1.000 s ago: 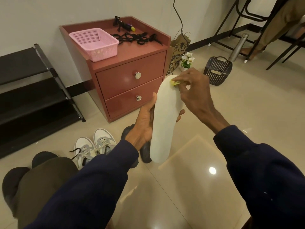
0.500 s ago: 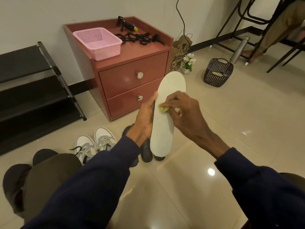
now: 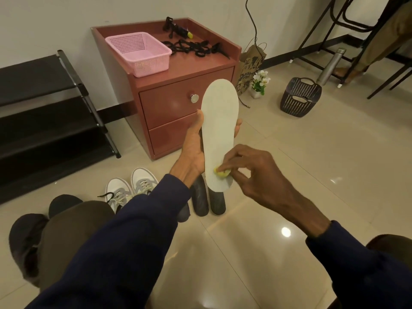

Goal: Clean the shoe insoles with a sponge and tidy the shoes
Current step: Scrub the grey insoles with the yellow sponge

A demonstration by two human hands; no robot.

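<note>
My left hand (image 3: 192, 150) grips a long white insole (image 3: 219, 121) by its left edge and holds it upright in front of me. A small yellow sponge (image 3: 221, 173) is pinched in the fingertips of my right hand (image 3: 252, 172) and pressed against the insole near its lower, heel end. On the floor below lie two dark insoles (image 3: 208, 200) side by side. A pair of white and grey sneakers (image 3: 129, 188) stands to their left.
A red two-drawer cabinet (image 3: 178, 103) carries a pink basket (image 3: 139, 53) and black laces (image 3: 194, 49). A black shoe rack (image 3: 42, 121) stands at left. A dark basket (image 3: 299, 98), a small flower pot (image 3: 259, 84) and a metal bottle (image 3: 330, 65) are on the tiled floor at right.
My right hand has wiped the sponge down the insole, from the toe end through the middle to the heel end. My left hand keeps the insole in place.
</note>
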